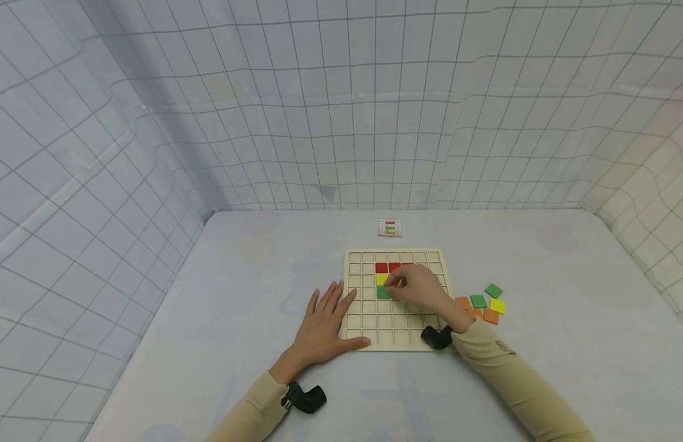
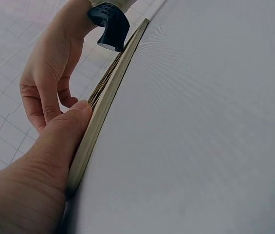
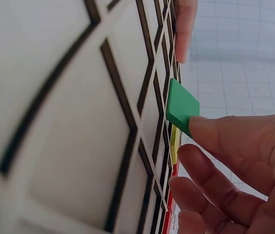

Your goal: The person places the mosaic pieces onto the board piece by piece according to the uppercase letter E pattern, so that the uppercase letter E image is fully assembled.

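Observation:
Flat on the table lies a wooden grid board [image 1: 363, 338]. My left hand [image 1: 321, 328] rests at its left side, fingers spread; in the left wrist view the thumb [image 2: 64, 131] lies against the board's edge. Over the middle of the board, my right hand [image 1: 421, 287] pinches a green tile [image 1: 382, 293] at one corner. The right wrist view shows this green tile [image 3: 181, 105] tilted up from the grid, the thumb covering its corner. Beyond it, a yellow tile [image 1: 381, 279] and a row of red tiles [image 1: 382, 267] sit in cells, partly hidden by the hand.
Right of the board lie loose tiles: green [image 1: 493, 290], yellow [image 1: 497, 306] and several orange ones [image 1: 491, 316], some partly hidden by my right forearm. A small pattern card [image 1: 390, 228] lies behind the board. Grid-lined white curtains [image 1: 341, 123] surround the table.

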`<state>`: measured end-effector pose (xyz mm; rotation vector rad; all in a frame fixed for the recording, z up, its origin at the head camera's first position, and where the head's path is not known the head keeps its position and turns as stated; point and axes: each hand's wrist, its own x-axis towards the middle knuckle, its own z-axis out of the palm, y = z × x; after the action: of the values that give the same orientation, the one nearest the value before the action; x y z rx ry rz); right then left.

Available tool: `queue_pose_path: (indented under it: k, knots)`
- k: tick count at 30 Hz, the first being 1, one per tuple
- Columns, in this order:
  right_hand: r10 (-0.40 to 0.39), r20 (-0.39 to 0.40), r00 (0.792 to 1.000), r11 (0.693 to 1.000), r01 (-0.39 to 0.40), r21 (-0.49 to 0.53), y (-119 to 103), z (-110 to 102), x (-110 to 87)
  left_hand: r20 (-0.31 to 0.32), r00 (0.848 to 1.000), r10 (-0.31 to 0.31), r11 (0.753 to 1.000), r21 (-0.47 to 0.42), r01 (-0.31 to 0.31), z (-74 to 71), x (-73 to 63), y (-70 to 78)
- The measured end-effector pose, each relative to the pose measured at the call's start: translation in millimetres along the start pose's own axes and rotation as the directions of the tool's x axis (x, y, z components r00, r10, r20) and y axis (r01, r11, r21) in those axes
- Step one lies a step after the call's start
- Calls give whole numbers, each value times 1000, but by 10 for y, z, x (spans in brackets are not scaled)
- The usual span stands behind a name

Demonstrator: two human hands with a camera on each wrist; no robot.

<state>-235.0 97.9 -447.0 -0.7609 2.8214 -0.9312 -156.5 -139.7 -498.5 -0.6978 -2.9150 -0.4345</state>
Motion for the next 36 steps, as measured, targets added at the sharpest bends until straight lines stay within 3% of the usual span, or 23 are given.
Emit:
queue_pose_path:
  k: [18,25,31,36]
  knots:
    - [4,-27,1000,1000,-4,13,-26,81,33,-7,1000,7,999,-31,-7,2,-27,6]
    - [24,9,1000,1000,-24,15,-23,58,16,-4,1000,15,1000,-21,-15,-7,-19,8]
    - [-104,104,989,992,97,76,69,-22,-82,-5,1000,10,1000,-23,-10,-6,-6,9]
    - [-202,109,973,975,190,113,174,-144,-220,-7,1000,5,1000,-11,-6,9,3,-1]
